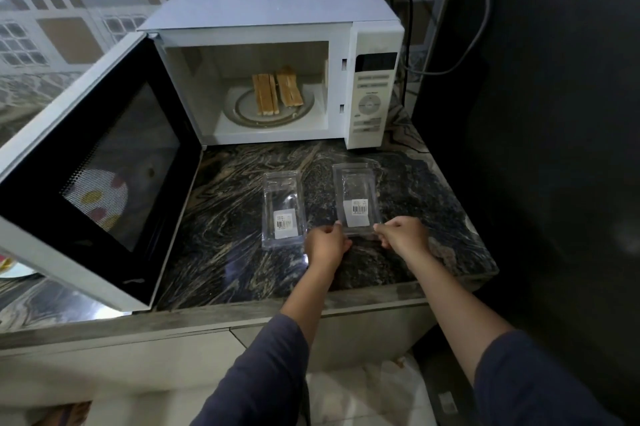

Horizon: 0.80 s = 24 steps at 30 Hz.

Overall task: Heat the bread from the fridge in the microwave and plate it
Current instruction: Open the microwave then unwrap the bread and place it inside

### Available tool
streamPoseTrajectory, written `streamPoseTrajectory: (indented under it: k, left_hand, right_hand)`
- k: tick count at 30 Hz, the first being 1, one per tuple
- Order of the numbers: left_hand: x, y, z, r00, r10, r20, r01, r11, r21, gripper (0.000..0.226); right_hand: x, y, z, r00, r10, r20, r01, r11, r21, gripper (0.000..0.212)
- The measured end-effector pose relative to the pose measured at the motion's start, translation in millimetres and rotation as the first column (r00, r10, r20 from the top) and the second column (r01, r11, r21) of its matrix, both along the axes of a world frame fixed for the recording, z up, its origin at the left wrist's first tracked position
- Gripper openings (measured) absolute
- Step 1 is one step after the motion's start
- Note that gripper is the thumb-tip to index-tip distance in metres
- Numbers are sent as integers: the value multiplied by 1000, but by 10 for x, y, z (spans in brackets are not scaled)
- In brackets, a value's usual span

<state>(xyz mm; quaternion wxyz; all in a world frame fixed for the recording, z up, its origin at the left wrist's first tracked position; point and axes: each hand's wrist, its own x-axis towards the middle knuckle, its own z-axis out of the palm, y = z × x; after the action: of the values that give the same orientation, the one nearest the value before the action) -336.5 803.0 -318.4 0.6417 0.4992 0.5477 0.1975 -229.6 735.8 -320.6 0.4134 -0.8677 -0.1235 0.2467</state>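
- The microwave [270, 10] stands at the back of the dark marbled worktop [235, 225], its door [104, 166] swung wide open on the side away from the control panel [372, 96].
- The bread [277, 90] is inside the microwave: two groups of slices stand on edge side by side on the glass turntable [235, 114].
- Two clear plastic packs with barcode labels lie on the worktop in front of the microwave, near each other but not touching. The left-hand pack [284, 207] is below the oven cavity and the right-hand pack [356, 197] is nearer the control panel.
- The left hand [325, 244] has its fingers [335, 229] curled, pinching the right-hand pack's corner farthest from the microwave on the door side.
- The right hand [405, 235] has its fingers [381, 228] pinching the matching corner on the panel side.
- A grey cable [483, 10] loops on the wall behind the microwave, beyond the panel.
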Motion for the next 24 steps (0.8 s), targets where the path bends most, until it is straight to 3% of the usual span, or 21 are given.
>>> streamPoseTrajectory:
  k: [2, 4, 9, 11, 14, 17, 21, 24]
  left_hand:
    - [-84, -6, 90, 984, -120, -134, 141, 976, 164, 35]
    - [-207, 3, 185, 978, -123, -166, 173, 927, 332, 31]
    - [-567, 178, 415, 991, 75, 112, -129, 765, 631, 9]
    - [-671, 363, 352, 986, 145, 84, -163, 704, 692, 16]
    - [-764, 645, 150, 980, 172, -102, -63, 752, 656, 63]
    - [-780, 770, -9, 974, 32, -223, 91, 849, 521, 99]
    - [-722, 777, -148, 951, -80, -300, 201, 895, 398, 112]
    - [-664, 804, -193, 945, -78, -317, 204, 900, 386, 109]
  right_hand:
    - [7, -25, 51, 993, 42, 108, -37, 998, -45, 23]
    - [20, -17, 98, 984, 17, 180, -13, 1000, -24, 27]
    - [29, 182, 86, 978, -11, 207, -18, 990, 138, 57]
    - [-1, 263, 66, 980, 25, 198, -53, 989, 138, 74]
    - [-38, 359, 25, 983, 94, 157, -114, 985, 128, 96]
    - [-42, 436, -12, 979, 149, 140, -164, 981, 104, 111]
    - [-28, 501, -93, 980, 168, 106, -174, 983, 57, 118]
    - [-30, 517, -110, 981, 145, 133, -152, 987, 48, 107]
